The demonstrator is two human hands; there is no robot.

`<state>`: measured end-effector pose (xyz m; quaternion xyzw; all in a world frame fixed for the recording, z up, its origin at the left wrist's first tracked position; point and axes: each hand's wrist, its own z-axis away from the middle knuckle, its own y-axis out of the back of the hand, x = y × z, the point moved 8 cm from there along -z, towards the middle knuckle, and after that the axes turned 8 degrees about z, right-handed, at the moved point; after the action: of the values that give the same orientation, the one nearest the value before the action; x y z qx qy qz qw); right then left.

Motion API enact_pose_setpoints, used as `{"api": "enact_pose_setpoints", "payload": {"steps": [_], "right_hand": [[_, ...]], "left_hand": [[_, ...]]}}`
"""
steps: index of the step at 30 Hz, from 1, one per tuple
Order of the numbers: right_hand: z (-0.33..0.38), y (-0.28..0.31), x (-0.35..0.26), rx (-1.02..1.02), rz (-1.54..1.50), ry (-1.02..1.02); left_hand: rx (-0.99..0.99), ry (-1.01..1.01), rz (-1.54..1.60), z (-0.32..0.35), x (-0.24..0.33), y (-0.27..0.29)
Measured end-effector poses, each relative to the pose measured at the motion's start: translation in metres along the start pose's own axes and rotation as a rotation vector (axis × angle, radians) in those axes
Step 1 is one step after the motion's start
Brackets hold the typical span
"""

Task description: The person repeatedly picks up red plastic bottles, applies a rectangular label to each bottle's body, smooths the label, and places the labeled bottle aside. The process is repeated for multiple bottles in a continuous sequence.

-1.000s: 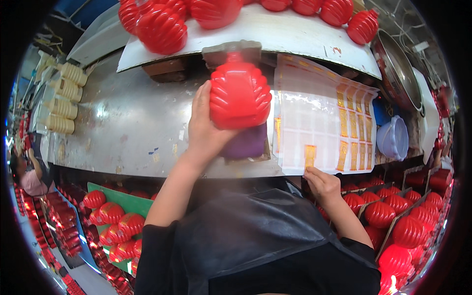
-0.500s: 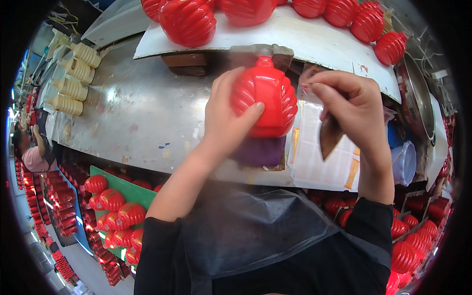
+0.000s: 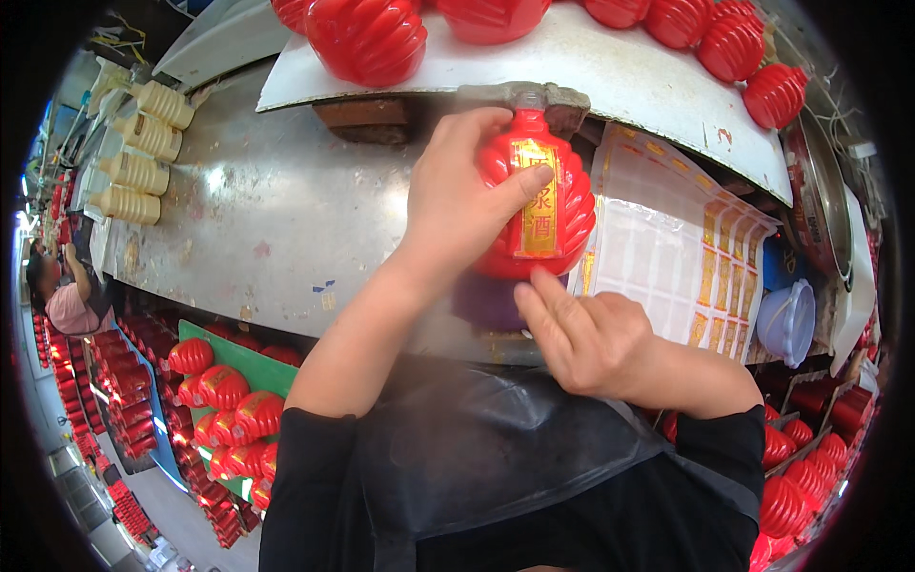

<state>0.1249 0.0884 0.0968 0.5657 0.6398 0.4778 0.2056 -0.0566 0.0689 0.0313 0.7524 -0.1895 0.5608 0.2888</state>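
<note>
A red ribbed bottle (image 3: 572, 195) with a clear neck lies tilted in front of me, its neck pointing away and its base over a purple cloth (image 3: 491, 303). My left hand (image 3: 467, 186) grips its left side, with the thumb pressed on a gold and red label (image 3: 537, 238) on the flat front panel. My right hand (image 3: 596, 338) is at the bottle's base, index and middle fingers reaching toward the lower edge of the label. Its other fingers are folded in, and whatever they hold is hidden.
A sheet of gold labels (image 3: 715, 286) lies to the right on the metal table (image 3: 257, 219). More red bottles (image 3: 367, 43) stand on a white board (image 3: 629, 86) at the back. Cream bottles (image 3: 133, 172) stand at left; a blue bucket (image 3: 789, 324) is at right. A person (image 3: 67, 296) works far left.
A gold label is now on the bottle's front panel, which was bare before. My right hand has moved from beyond the label sheet down to the bottle's base; the brown pointed tool in it no longer shows.
</note>
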Motion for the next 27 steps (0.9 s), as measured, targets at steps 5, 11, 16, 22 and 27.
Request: {"api": "enact_pose_setpoints", "payload": {"steps": [5, 11, 16, 22, 27], "right_hand": [[-0.001, -0.016, 0.068, 0.033, -0.38, -0.449], [-0.005, -0.065, 0.113, -0.093, -0.61, -0.615], [-0.007, -0.068, 0.115, -0.119, -0.665, -0.658], [-0.004, -0.073, 0.118, -0.126, -0.667, -0.582], [0.022, -0.084, 0.125, -0.208, -1.126, -0.828]], "left_hand": [[0.044, -0.111, 0.082, 0.02, -0.005, 0.004], [0.025, -0.121, -0.101, 0.038, 0.0, -0.003], [0.016, -0.179, -0.133, 0.035, 0.006, -0.002], [0.017, -0.254, -0.148, 0.035, 0.004, -0.002], [-0.012, -0.091, 0.251, 0.034, -0.018, 0.005]]}}
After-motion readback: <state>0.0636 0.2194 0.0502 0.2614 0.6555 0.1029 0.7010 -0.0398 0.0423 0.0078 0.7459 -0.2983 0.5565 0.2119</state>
